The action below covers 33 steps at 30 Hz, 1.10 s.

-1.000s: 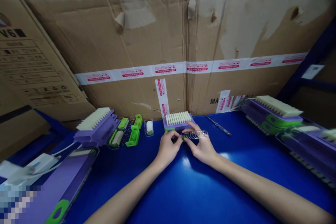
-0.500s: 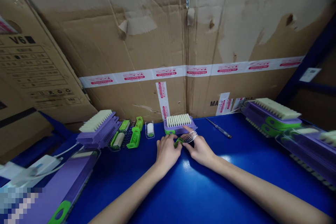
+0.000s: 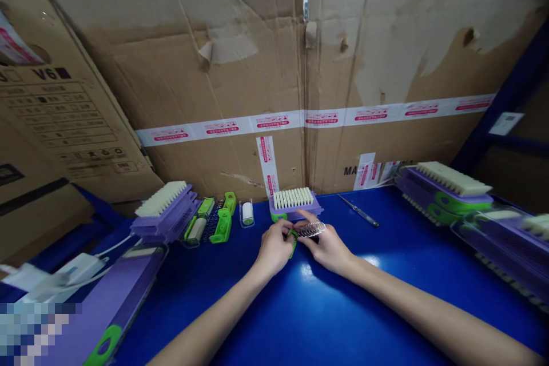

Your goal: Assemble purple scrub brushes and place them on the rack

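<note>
My left hand (image 3: pixel 275 246) is closed on a small green plastic part (image 3: pixel 293 243), held just above the blue table. My right hand (image 3: pixel 323 243) pinches a coiled metal spring (image 3: pixel 312 230), its near end against the green part. Its index finger reaches out over the spring. Right behind both hands lies a purple block with cream bristles (image 3: pixel 294 199) and a green end. How the spring's end sits on the green part is hidden by my fingers.
Green plastic brackets (image 3: pixel 222 226), springs and a white roller in a clear case (image 3: pixel 247 213) lie to the left. A screwdriver (image 3: pixel 358 210) rests at the right. Purple bristled units (image 3: pixel 446 191) stand on both sides; cardboard (image 3: pixel 223 80) walls the back.
The green part has turned from lying flat to more upright in my left hand. The spring now points more level to the right. The view has shifted slightly.
</note>
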{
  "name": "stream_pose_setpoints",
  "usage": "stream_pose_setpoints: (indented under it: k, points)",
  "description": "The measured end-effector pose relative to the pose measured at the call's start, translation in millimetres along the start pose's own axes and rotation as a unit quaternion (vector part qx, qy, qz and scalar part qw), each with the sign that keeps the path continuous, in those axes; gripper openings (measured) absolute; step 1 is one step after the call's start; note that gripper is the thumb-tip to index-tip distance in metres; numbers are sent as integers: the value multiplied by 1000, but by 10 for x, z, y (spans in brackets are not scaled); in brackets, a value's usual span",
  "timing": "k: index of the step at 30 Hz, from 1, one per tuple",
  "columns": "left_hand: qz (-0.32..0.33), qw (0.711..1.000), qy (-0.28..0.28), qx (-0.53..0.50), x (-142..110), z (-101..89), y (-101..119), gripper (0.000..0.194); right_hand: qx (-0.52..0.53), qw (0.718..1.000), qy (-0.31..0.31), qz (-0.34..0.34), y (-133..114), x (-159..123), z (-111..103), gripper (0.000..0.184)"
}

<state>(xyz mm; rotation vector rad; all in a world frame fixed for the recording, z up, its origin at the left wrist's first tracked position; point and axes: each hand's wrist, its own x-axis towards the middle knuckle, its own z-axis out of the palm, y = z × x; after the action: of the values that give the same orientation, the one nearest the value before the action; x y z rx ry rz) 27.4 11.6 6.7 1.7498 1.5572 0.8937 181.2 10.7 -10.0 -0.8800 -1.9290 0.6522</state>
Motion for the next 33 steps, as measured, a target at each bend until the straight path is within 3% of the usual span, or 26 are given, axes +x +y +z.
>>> stream_pose_setpoints:
  k: [7, 14, 22, 29, 33]
  points:
    - [23, 972, 77, -222, -8, 117, -23, 21, -57, 996, 63, -1, 1, -42, 10, 51]
    - [27, 946, 89, -310, -35, 150, -11, 26, -31, 998, 53, 7, -26, -28, 7, 50]
    - [36, 963, 86, -253, -8, 159, -64, 32, -30, 998, 50, 35, -21, -15, 6, 52]
    - [54, 975, 60, -208, -17, 124, -56, 26, -21, 998, 55, 38, -30, 4, -1, 44]
    - [71, 976, 39, -202, -12, 115, -80, 34, -18, 998, 44, 31, -22, 4, -2, 22]
